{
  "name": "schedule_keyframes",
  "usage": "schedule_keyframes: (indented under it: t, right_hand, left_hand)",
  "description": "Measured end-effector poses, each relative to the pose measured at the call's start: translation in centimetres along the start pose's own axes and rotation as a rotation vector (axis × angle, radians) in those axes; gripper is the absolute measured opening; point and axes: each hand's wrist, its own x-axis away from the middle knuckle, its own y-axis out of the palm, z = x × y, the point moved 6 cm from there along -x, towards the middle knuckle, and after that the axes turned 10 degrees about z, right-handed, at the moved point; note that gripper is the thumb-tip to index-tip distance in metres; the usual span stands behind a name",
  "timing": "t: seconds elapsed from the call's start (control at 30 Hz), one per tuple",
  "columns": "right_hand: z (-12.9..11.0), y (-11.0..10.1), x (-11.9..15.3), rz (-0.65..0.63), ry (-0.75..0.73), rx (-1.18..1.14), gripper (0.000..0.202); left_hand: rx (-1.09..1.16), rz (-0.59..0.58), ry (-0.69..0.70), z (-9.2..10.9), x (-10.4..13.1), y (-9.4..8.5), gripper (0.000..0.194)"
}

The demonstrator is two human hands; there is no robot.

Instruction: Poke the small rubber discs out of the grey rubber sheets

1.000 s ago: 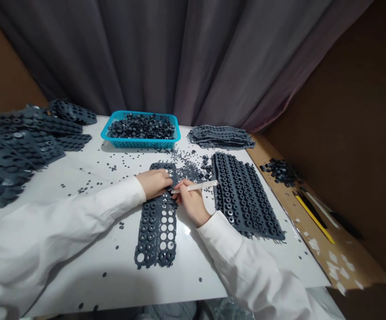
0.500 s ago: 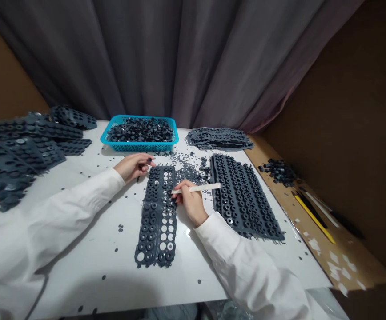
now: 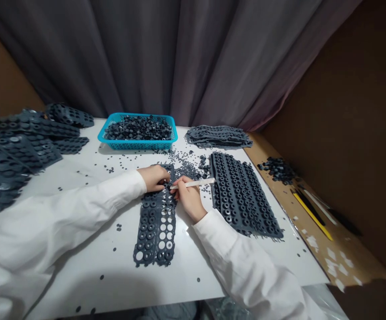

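Note:
A dark grey rubber sheet (image 3: pixel 149 226) with rows of ring-shaped parts and several round holes lies lengthwise on the white table. My left hand (image 3: pixel 155 178) rests over its far part, fingers curled down together at the surface; whatever is in them is hidden. Close beside it, my right hand (image 3: pixel 189 198) is closed around a slim white pen-like tool (image 3: pixel 199 182), its tip end pointing left at the sheet's right column. Many small dark discs (image 3: pixel 191 171) lie scattered just beyond my right hand.
A blue basket (image 3: pixel 136 145) full of small dark parts stands at the back. Ringed sheets (image 3: pixel 246 195) lie stacked at right, with another stack (image 3: pixel 219 136) behind. Piled sheets (image 3: pixel 22 146) fill the left. A yellow tool (image 3: pixel 311 215) and black pieces (image 3: pixel 278 170) lie on the right board.
My left hand has moved right and slightly nearer, from beside the sheet's far left corner to over the sheet. My right hand, still holding the white tool, has barely shifted.

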Motion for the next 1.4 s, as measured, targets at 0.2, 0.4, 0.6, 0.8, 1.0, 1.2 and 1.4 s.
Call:
schedule_keyframes:
  t: [0.2, 0.4, 0.6, 0.8, 1.0, 1.2, 1.4]
  right_hand:
    - [-0.1, -0.1, 0.0, 0.002, -0.045, 0.087, 0.018]
    - [-0.7, -0.1, 0.2, -0.007, -0.114, 0.164, 0.020]
    - [-0.5, 0.1, 0.2, -0.021, -0.108, 0.153, 0.019]
    - [0.1, -0.1, 0.2, -0.026, -0.058, -0.034, 0.016]
    - [-1.9, -1.4, 0.7, 0.133, -0.199, -0.132, 0.025]
    - [-4.8, -0.9, 2.6, 0.043, -0.331, -0.249, 0.017]
    - [-5.5, -0.9, 3.0, 0.084, -0.385, -0.185, 0.038]
  left_hand:
    - [-0.150, -0.049, 0.146, 1.5, -0.1, 1.1, 0.015]
    - [-0.061, 0.041, 0.130, -0.5, 0.4, -0.1, 0.013]
    - [0.290, 0.446, -0.263, -4.9, 1.5, -4.6, 0.030]
    - [1.090, 0.444, -0.607, -4.8, 2.5, -3.4, 0.038]
    - [1.321, 0.371, -0.621, -0.9, 3.6, -1.8, 0.035]
    - [1.592, 0.278, -0.723, 1.3, 4.4, 0.4, 0.015]
    - [1.545, 0.267, -0.730, 2.4, 4.6, 2.1, 0.023]
